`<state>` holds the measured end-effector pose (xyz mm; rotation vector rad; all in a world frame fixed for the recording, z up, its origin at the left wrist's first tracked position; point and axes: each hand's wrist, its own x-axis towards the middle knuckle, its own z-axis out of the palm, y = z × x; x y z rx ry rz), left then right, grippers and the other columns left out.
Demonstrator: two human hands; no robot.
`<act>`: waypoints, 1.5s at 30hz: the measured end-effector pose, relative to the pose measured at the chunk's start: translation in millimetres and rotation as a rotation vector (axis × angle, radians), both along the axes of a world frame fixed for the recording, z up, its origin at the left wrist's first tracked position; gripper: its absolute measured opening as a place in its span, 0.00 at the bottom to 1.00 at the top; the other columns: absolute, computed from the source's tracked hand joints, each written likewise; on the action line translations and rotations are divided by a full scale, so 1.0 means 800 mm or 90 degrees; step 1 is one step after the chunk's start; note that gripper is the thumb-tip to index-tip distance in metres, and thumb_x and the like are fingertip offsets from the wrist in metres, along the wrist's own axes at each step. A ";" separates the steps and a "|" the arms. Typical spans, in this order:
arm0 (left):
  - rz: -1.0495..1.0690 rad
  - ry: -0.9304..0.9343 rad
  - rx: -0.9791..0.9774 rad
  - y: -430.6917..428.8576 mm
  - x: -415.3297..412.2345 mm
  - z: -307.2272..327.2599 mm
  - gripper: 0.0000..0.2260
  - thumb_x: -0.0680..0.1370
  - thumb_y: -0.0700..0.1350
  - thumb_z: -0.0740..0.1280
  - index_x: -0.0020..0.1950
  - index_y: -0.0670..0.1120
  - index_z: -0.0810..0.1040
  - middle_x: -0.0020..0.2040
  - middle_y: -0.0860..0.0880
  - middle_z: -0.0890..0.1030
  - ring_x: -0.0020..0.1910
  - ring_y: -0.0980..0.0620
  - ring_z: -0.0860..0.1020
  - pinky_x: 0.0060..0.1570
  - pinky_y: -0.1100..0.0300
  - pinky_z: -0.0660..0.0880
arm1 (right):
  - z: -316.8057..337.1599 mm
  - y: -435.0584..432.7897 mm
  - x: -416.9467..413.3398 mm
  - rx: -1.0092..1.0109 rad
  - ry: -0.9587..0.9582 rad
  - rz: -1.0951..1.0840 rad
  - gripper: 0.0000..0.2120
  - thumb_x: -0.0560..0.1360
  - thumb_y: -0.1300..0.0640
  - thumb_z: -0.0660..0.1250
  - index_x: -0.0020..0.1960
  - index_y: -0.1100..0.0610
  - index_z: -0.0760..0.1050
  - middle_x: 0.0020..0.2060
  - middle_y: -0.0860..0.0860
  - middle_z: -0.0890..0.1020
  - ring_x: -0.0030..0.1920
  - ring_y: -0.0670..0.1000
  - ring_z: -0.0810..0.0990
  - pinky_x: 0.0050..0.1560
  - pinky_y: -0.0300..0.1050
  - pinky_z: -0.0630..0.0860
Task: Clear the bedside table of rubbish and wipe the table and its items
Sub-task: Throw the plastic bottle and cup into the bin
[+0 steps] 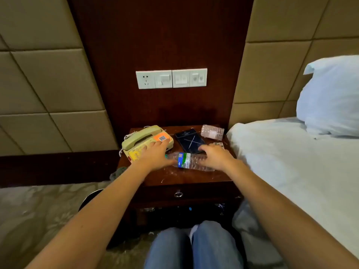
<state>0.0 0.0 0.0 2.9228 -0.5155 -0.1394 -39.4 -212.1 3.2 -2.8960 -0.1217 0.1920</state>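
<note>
A dark wooden bedside table [186, 176] carries a yellowish telephone [143, 137], a black notepad folder [189, 140] and two clear plastic bottles. One bottle [191, 161], with a blue and green label, lies on its side at the front. The other crushed bottle [212, 131] lies at the back right. My left hand [155, 155] hovers with spread fingers over the phone's keypad, its thumb beside the front bottle's cap end. My right hand [215, 155] is open above that bottle's other end and covers the folder's near corner. A small packet [219, 145] peeks out behind it.
A bed with white sheet [291, 162] and pillow [330, 98] lies right of the table. Switches and a socket [172, 78] sit on the wood panel behind. A grey-green cloth [118, 172] hangs at the table's left edge. My knees [192, 247] are below the drawer [178, 194].
</note>
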 end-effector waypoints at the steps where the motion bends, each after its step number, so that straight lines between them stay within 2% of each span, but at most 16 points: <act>1: 0.002 0.009 0.007 -0.005 0.005 -0.005 0.39 0.72 0.64 0.66 0.77 0.50 0.53 0.74 0.45 0.63 0.73 0.43 0.61 0.69 0.43 0.61 | -0.006 0.000 0.006 -0.006 0.007 0.003 0.26 0.75 0.47 0.66 0.71 0.52 0.66 0.65 0.56 0.72 0.65 0.59 0.70 0.59 0.51 0.70; 6: 0.027 0.065 0.027 -0.027 0.046 -0.054 0.38 0.73 0.62 0.67 0.76 0.50 0.54 0.74 0.44 0.63 0.72 0.41 0.61 0.68 0.39 0.58 | -0.062 -0.009 0.049 -0.043 0.050 -0.005 0.30 0.72 0.41 0.68 0.69 0.50 0.65 0.65 0.55 0.71 0.65 0.59 0.69 0.62 0.59 0.70; 12: -0.009 0.085 0.046 -0.049 0.099 -0.111 0.38 0.73 0.56 0.69 0.76 0.49 0.53 0.75 0.47 0.60 0.74 0.44 0.56 0.71 0.39 0.53 | -0.103 -0.024 0.105 -0.073 0.115 -0.031 0.37 0.71 0.45 0.70 0.74 0.52 0.57 0.71 0.56 0.65 0.70 0.59 0.63 0.68 0.65 0.60; 14: -0.021 0.072 0.060 -0.055 0.106 -0.128 0.37 0.73 0.54 0.68 0.76 0.49 0.52 0.75 0.48 0.59 0.75 0.45 0.55 0.71 0.39 0.52 | -0.118 -0.027 0.117 -0.077 0.132 -0.033 0.37 0.70 0.43 0.71 0.73 0.52 0.59 0.69 0.55 0.67 0.69 0.59 0.65 0.68 0.66 0.59; 16: -0.022 0.058 0.066 -0.060 0.107 -0.140 0.36 0.74 0.51 0.68 0.76 0.49 0.53 0.75 0.47 0.59 0.74 0.46 0.55 0.71 0.39 0.53 | -0.125 -0.027 0.121 -0.075 0.122 -0.029 0.32 0.70 0.44 0.71 0.69 0.52 0.64 0.66 0.55 0.70 0.67 0.58 0.68 0.68 0.66 0.59; 20: -0.018 0.008 0.097 -0.055 0.105 -0.141 0.33 0.74 0.52 0.68 0.75 0.50 0.56 0.71 0.45 0.62 0.72 0.45 0.59 0.71 0.41 0.54 | -0.113 -0.025 0.120 -0.071 0.073 0.012 0.29 0.70 0.46 0.70 0.67 0.51 0.66 0.64 0.52 0.71 0.66 0.56 0.69 0.70 0.63 0.58; 24: 0.001 -0.062 0.098 -0.027 0.102 -0.105 0.32 0.73 0.55 0.68 0.73 0.51 0.59 0.68 0.45 0.65 0.70 0.45 0.62 0.69 0.42 0.57 | -0.074 -0.005 0.119 -0.080 -0.020 0.052 0.28 0.72 0.45 0.67 0.69 0.50 0.65 0.64 0.51 0.71 0.68 0.55 0.67 0.73 0.66 0.49; 29: 0.068 -0.106 0.087 0.054 0.085 -0.066 0.32 0.73 0.57 0.67 0.73 0.52 0.59 0.68 0.47 0.66 0.69 0.45 0.64 0.66 0.44 0.60 | -0.036 0.072 0.113 -0.160 -0.092 0.143 0.29 0.74 0.46 0.66 0.72 0.52 0.62 0.66 0.52 0.70 0.70 0.56 0.64 0.71 0.70 0.42; 33: 0.152 -0.107 0.088 0.150 0.048 -0.053 0.32 0.73 0.59 0.66 0.73 0.52 0.60 0.67 0.47 0.67 0.68 0.46 0.65 0.65 0.46 0.61 | -0.028 0.155 0.104 -0.162 -0.164 0.236 0.32 0.74 0.43 0.65 0.74 0.49 0.58 0.69 0.52 0.68 0.72 0.56 0.60 0.67 0.73 0.37; 37: 0.329 -0.014 0.121 0.267 0.000 -0.065 0.33 0.71 0.64 0.65 0.71 0.51 0.63 0.65 0.47 0.70 0.66 0.46 0.68 0.64 0.46 0.63 | -0.029 0.239 0.090 -0.118 -0.201 0.310 0.33 0.76 0.45 0.64 0.76 0.51 0.55 0.72 0.54 0.63 0.73 0.57 0.57 0.70 0.71 0.42; 41: 0.477 0.145 0.108 0.349 -0.034 -0.112 0.31 0.70 0.66 0.65 0.66 0.50 0.69 0.64 0.47 0.73 0.64 0.46 0.71 0.63 0.47 0.66 | -0.046 0.294 0.092 -0.102 -0.143 0.363 0.24 0.79 0.49 0.60 0.73 0.53 0.62 0.71 0.56 0.63 0.73 0.57 0.56 0.71 0.70 0.44; 45: 0.603 0.294 -0.075 0.380 -0.031 -0.191 0.29 0.66 0.64 0.70 0.56 0.44 0.74 0.49 0.46 0.77 0.49 0.46 0.77 0.57 0.51 0.74 | -0.078 0.317 0.104 -0.092 -0.075 0.403 0.21 0.79 0.50 0.59 0.70 0.54 0.67 0.67 0.55 0.68 0.71 0.57 0.61 0.71 0.70 0.45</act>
